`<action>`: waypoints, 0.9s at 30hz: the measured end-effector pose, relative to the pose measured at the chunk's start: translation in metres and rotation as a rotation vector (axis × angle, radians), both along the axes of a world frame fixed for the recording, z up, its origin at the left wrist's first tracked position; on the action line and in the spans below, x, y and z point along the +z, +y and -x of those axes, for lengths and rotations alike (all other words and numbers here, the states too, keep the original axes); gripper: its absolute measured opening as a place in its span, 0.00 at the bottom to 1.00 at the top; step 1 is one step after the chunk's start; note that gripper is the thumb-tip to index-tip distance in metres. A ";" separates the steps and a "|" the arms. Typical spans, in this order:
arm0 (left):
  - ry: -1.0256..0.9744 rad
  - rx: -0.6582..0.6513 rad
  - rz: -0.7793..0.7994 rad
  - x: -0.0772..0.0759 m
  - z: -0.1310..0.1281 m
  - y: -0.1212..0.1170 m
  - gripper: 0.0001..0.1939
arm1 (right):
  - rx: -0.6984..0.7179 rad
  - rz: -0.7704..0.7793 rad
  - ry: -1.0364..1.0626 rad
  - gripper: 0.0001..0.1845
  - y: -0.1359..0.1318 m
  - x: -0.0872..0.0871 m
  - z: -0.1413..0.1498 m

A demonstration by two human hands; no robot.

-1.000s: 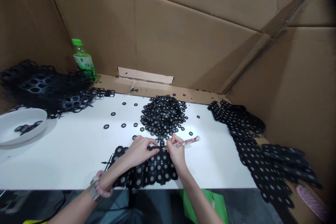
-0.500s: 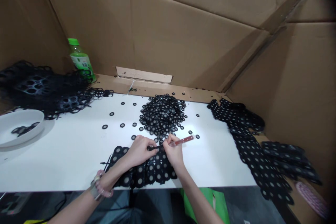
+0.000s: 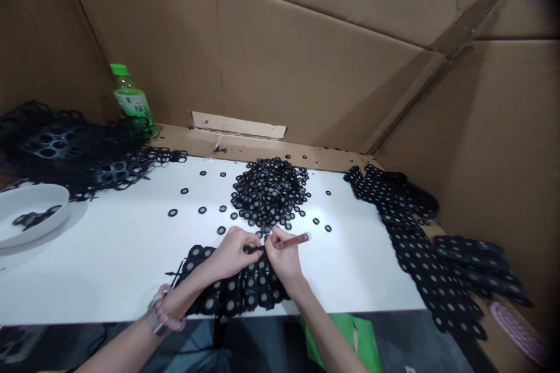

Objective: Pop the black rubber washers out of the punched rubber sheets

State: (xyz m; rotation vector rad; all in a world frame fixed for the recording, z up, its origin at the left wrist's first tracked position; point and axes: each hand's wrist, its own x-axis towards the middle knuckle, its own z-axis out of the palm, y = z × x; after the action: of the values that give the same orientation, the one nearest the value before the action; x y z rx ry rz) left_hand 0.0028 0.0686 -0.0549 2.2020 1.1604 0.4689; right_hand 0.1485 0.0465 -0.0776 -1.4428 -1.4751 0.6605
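Observation:
A black sheet of joined round pieces with pale centres (image 3: 231, 285) lies at the table's front edge. My left hand (image 3: 235, 252) rests over it, thumb and fingers pinching its upper edge. My right hand (image 3: 283, 261) meets the left at that edge, fingers closed around a slim reddish-brown tool, pen-like in shape (image 3: 295, 240). The tool's back end points right; its working tip is hidden by the fingers. Just beyond both hands rises a heap of small loose black rings with pale centres (image 3: 270, 189).
Single rings lie scattered around the heap. At left are a white bowl (image 3: 52, 227) with black scraps, tangled black punched-out webbing (image 3: 65, 148) and a green bottle (image 3: 133, 102). More dotted black sheets (image 3: 420, 250) run down the right side. Cardboard walls (image 3: 306, 58) enclose the white table (image 3: 350, 268).
My right hand has shifted slightly left toward the left hand, and the tool's back end has moved left and a little down. The left hand keeps its pinch on the sheet.

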 end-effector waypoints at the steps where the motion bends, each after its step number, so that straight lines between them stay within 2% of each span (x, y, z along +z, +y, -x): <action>1: -0.019 -0.004 0.022 0.000 0.001 0.000 0.09 | 0.008 0.000 -0.002 0.13 0.000 0.000 0.001; 6: -0.078 -0.039 0.115 0.004 0.001 -0.001 0.09 | -0.009 0.020 0.161 0.14 0.002 0.003 -0.002; 11: 0.148 -0.001 -0.097 0.018 -0.005 -0.006 0.05 | -0.072 0.064 0.292 0.16 0.002 0.004 -0.016; 15: 0.300 0.012 -0.128 0.024 -0.013 -0.007 0.06 | -0.097 0.079 0.269 0.17 -0.002 0.002 -0.021; 22: 0.210 -0.027 -0.055 0.015 -0.020 -0.003 0.10 | -0.122 0.036 0.186 0.15 -0.002 0.000 -0.020; 27: 0.176 -0.036 -0.025 0.011 -0.017 -0.002 0.10 | -0.148 0.016 0.159 0.15 -0.002 0.001 -0.021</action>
State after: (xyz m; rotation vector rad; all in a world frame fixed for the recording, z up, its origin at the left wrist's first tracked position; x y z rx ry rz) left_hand 0.0202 0.0670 -0.0436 2.3195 1.2089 0.2809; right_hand 0.1692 0.0449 -0.0762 -1.4616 -1.2308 0.6799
